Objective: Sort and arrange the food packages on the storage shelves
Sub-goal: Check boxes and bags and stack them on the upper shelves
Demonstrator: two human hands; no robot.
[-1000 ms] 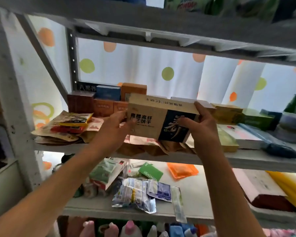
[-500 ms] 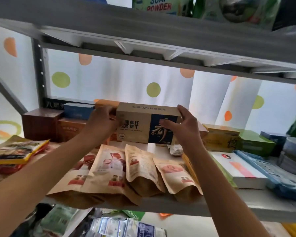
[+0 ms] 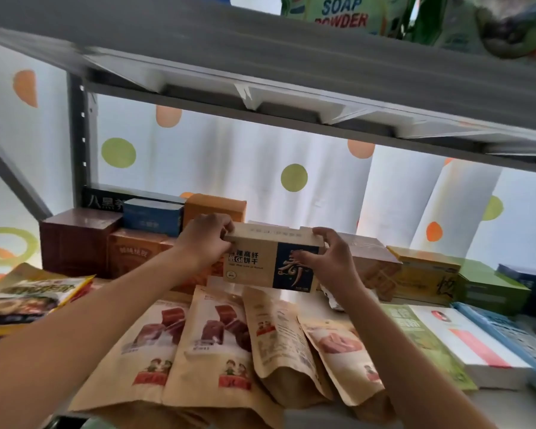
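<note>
Mid-frame, a tan and navy biscuit box [image 3: 271, 261] gripped at both ends: left hand [image 3: 206, 239] curled round its left end, right hand [image 3: 328, 261] pinching the right end, thumb on the front face. Held just above the shelf [image 3: 492, 407], over a fan of kraft-paper snack pouches [image 3: 217, 351], in front of stacked boxes [image 3: 143, 236] at centre left; yellow box [image 3: 424, 280] and green box [image 3: 492, 289] at right. Upper right, soap powder bag [image 3: 344, 13] on the upper shelf [image 3: 260, 57]

A tan box [image 3: 273, 261] with a navy panel, brown pouches [image 3: 211, 351], white curtain [image 3: 229, 168] dotted green and orange.
</note>
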